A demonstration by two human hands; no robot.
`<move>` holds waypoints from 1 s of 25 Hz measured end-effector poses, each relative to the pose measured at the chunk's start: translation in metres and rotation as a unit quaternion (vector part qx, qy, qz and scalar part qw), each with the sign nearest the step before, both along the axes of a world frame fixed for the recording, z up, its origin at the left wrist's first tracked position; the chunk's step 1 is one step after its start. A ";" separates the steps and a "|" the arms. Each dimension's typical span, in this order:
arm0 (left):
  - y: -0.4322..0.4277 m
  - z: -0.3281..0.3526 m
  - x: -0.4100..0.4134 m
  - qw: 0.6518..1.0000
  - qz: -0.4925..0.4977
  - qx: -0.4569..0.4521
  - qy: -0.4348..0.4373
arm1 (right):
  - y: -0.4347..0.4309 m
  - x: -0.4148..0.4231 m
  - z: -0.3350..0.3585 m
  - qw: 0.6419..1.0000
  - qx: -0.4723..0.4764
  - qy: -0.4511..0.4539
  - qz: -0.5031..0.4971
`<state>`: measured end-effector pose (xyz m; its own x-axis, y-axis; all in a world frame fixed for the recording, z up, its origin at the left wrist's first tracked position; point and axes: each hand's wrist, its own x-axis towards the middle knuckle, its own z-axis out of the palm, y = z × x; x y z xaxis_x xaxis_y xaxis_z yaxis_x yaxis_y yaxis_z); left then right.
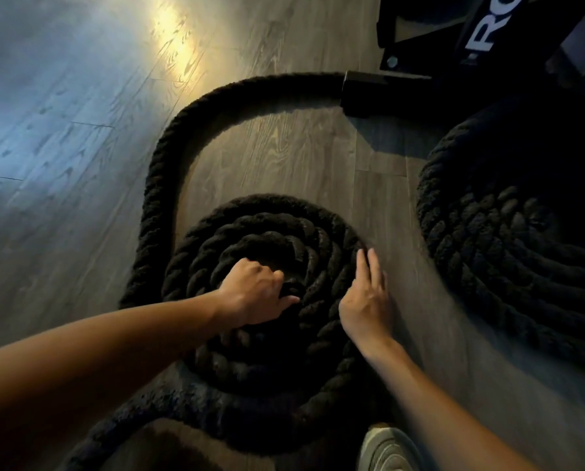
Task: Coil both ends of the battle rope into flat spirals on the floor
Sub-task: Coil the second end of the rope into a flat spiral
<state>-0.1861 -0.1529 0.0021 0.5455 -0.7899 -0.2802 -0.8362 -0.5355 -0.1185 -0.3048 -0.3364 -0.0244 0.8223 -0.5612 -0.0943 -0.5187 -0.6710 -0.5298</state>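
The battle rope [169,158] lies on the grey wood-grain floor [80,130], thick, black and braided. Part of it is wound into a flat near spiral [284,368] of several tight turns right below the camera. The left hand [253,294] sits on the middle of this spiral, its fingers curled down over the innermost turns and gripping them, thumb stretched out to the right. The right hand [366,304] lies flat along the spiral's right edge, fingers [372,263] straight and close together, pressed against the outermost turn where it meets the floor. From the spiral's left side a free length of rope runs away from the person, bends right in a wide arc and reaches the foot of a black frame [379,86] at the top right (white letters "RO" show on the dark gear above it). A second spiral [488,239], larger and deep in shadow, lies flat to the right, apart from the first with bare floor between them. Another stretch of rope curves past under the left forearm, blurred and dark. A pale shoe [386,450] shows at the bottom edge, just beside the near spiral.
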 end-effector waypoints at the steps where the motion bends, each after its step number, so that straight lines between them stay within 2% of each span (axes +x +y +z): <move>1: -0.001 -0.004 -0.005 0.999 0.028 -0.006 0.014 | 0.007 -0.005 0.002 0.999 0.042 -0.021 -0.013; 3: 0.003 -0.009 -0.010 0.996 0.076 -0.038 0.032 | 0.024 -0.018 0.002 0.997 0.056 -0.027 -0.040; 7: 0.007 -0.013 -0.016 0.992 0.093 -0.074 0.051 | 0.042 -0.032 -0.006 0.998 -0.040 0.027 -0.047; 9: 0.017 -0.007 -0.006 0.992 0.043 -0.082 0.083 | 0.033 -0.021 -0.007 0.998 -0.048 0.034 -0.022; 11: 0.037 0.008 0.019 0.991 -0.079 -0.075 0.074 | 0.019 -0.003 -0.009 0.998 -0.053 0.045 0.010; 14: 0.075 0.029 0.057 0.978 -0.194 0.026 0.069 | -0.010 0.030 -0.011 0.992 -0.055 0.027 0.112; 17: 0.096 0.025 0.058 0.968 -0.177 0.152 0.093 | -0.041 0.067 -0.005 0.981 -0.038 0.016 0.192; 19: 0.099 0.017 0.050 0.970 -0.162 0.158 0.093 | -0.040 0.077 0.000 0.982 -0.052 0.030 0.178; 21: 0.101 0.011 0.050 0.972 -0.170 0.138 0.081 | -0.017 0.065 -0.001 0.990 -0.082 0.059 0.101; 23: 0.102 0.009 0.054 0.975 -0.171 0.124 0.068 | 0.026 0.029 -0.007 0.990 -0.094 0.092 0.046; 25: 0.100 0.007 0.054 0.976 -0.166 0.125 0.064 | 0.069 -0.016 -0.012 0.987 -0.111 0.105 0.042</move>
